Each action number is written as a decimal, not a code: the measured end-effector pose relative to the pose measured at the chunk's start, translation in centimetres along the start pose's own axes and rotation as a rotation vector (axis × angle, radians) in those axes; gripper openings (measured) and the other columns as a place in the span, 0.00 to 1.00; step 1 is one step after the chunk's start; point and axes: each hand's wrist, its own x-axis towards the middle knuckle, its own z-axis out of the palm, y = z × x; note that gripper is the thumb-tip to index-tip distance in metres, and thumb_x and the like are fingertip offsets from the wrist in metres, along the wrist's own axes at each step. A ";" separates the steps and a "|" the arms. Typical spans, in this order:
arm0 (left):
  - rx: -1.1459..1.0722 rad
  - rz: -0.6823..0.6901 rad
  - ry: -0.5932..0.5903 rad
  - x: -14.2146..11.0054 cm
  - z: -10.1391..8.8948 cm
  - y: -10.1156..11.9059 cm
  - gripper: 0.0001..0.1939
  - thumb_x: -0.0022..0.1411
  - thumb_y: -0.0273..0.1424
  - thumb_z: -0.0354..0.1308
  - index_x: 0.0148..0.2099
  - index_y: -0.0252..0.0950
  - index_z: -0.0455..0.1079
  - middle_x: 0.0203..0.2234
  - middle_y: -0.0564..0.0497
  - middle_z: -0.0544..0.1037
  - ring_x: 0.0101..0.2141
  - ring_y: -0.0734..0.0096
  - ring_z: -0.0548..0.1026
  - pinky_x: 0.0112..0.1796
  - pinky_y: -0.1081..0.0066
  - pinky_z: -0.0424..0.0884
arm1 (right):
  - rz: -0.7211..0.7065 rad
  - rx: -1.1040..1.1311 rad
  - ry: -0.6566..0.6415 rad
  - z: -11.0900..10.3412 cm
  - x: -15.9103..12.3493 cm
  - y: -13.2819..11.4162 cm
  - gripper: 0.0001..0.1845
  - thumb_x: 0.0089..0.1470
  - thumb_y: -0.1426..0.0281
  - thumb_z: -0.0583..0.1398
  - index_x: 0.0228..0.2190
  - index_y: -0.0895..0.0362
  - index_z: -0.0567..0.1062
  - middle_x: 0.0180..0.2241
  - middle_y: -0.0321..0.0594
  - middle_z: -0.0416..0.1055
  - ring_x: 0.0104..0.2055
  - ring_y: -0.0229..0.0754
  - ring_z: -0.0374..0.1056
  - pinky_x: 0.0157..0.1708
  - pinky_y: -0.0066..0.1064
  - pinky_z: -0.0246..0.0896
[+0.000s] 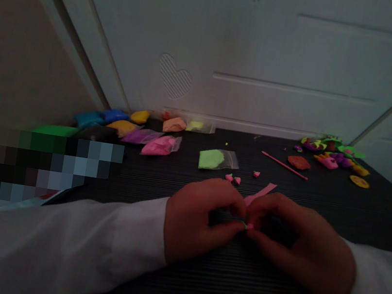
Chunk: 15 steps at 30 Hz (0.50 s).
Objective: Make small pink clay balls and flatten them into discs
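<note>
View: head camera, the only one; the landmark is the light-green bag (pixel 212 159) on the worktop (pixel 197 285).
Pink-and-green piece: nearer the wearer than the light-green bag and to its right, held up between both sets of fingertips.
Long axis: seems to run sideways, green end toward the left hand (pixel 190 220), pink end toward the right hand (pixel 315 256).
Nearer hand: both are right at it; the right covers more of the pink end.
Right fingers: thumb and forefinger pinching the pink end.
Left fingers: curled, tips brought to the green end; I cannot tell whether they grip it or only touch.
Pink strip (pixel 266 191): right of the light-green bag and nearer the wearer, its lower end hidden at the fingers.
Small pink pieces (pixel 237 180): three, two just nearer the wearer than the bag, one to its right.
Pink stick (pixel 284 165): right of the bag, lying slantwise.
Yellow oval (pixel 359 181): far right of the bag; its markings cannot be read.
Brands, labels: none legible; the pixelated patch left of the bag shows no writing.
</note>
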 end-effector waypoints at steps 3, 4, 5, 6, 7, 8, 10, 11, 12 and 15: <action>0.013 -0.025 0.001 0.0 0.0 0.1 0.04 0.50 0.25 0.55 0.32 0.31 0.66 0.28 0.52 0.70 0.30 0.77 0.66 0.32 0.78 0.61 | -0.031 -0.013 0.020 0.0 0.0 0.0 0.14 0.44 0.78 0.56 0.34 0.53 0.65 0.29 0.29 0.67 0.29 0.29 0.62 0.29 0.21 0.57; 0.017 -0.032 0.001 0.1 0.0 0.1 0.05 0.50 0.25 0.55 0.33 0.32 0.66 0.28 0.53 0.70 0.30 0.77 0.66 0.31 0.78 0.61 | -0.041 -0.021 0.030 0.0 0.0 -0.1 0.14 0.44 0.78 0.57 0.34 0.52 0.64 0.29 0.29 0.67 0.29 0.28 0.62 0.28 0.21 0.57; 0.020 -0.039 0.001 0.1 0.0 0.1 0.05 0.50 0.25 0.56 0.33 0.32 0.66 0.28 0.53 0.70 0.30 0.77 0.66 0.31 0.78 0.61 | -0.048 -0.031 0.039 0.1 -0.1 -0.1 0.14 0.43 0.78 0.57 0.34 0.52 0.64 0.29 0.28 0.67 0.28 0.28 0.62 0.28 0.20 0.56; 0.020 -0.048 0.001 0.1 -0.1 0.2 0.06 0.50 0.25 0.56 0.33 0.32 0.66 0.28 0.53 0.70 0.30 0.77 0.66 0.30 0.78 0.61 | -0.051 -0.040 0.045 0.1 -0.1 -0.1 0.14 0.43 0.78 0.57 0.34 0.52 0.64 0.28 0.28 0.67 0.28 0.28 0.62 0.28 0.20 0.56; 0.019 -0.059 0.002 0.1 -0.1 0.2 0.06 0.50 0.25 0.56 0.34 0.33 0.66 0.28 0.53 0.70 0.30 0.77 0.66 0.30 0.78 0.61 | -0.053 -0.053 0.051 0.1 -0.1 -0.1 0.14 0.43 0.78 0.57 0.33 0.52 0.64 0.28 0.27 0.67 0.28 0.28 0.62 0.27 0.20 0.56; 0.015 -0.074 0.001 0.2 -0.1 0.2 0.06 0.49 0.25 0.56 0.34 0.33 0.66 0.28 0.54 0.70 0.29 0.77 0.66 0.30 0.78 0.61 | -0.054 -0.068 0.059 0.1 -0.1 -0.1 0.14 0.43 0.78 0.57 0.33 0.51 0.64 0.28 0.27 0.67 0.28 0.28 0.63 0.28 0.20 0.56; 0.002 -0.111 0.001 0.2 -0.1 0.2 0.07 0.49 0.26 0.56 0.34 0.33 0.66 0.27 0.54 0.70 0.28 0.78 0.66 0.29 0.77 0.61 | -0.073 -0.107 0.078 0.0 -0.2 0.1 0.13 0.43 0.77 0.57 0.33 0.51 0.64 0.29 0.27 0.67 0.29 0.28 0.63 0.29 0.20 0.57; -0.005 -0.134 -0.001 0.3 -0.1 0.2 0.07 0.49 0.26 0.57 0.34 0.34 0.66 0.27 0.55 0.70 0.28 0.78 0.66 0.28 0.77 0.61 | -0.090 -0.129 0.084 0.0 -0.2 0.1 0.13 0.44 0.76 0.57 0.33 0.51 0.64 0.29 0.27 0.68 0.30 0.28 0.64 0.30 0.20 0.57; -0.012 -0.156 -0.005 0.3 -0.1 0.2 0.08 0.49 0.27 0.57 0.35 0.34 0.66 0.27 0.55 0.70 0.27 0.78 0.65 0.28 0.77 0.61 | -0.108 -0.148 0.083 -0.1 -0.2 0.2 0.13 0.44 0.76 0.57 0.34 0.51 0.63 0.30 0.27 0.68 0.31 0.29 0.64 0.30 0.21 0.58; -0.039 -0.195 -0.030 0.4 -0.1 0.1 0.07 0.49 0.28 0.57 0.34 0.34 0.67 0.26 0.56 0.70 0.26 0.78 0.65 0.28 0.76 0.60 | -0.141 -0.192 0.083 -0.2 -0.3 0.4 0.13 0.45 0.75 0.57 0.35 0.51 0.63 0.31 0.28 0.68 0.31 0.29 0.65 0.31 0.20 0.59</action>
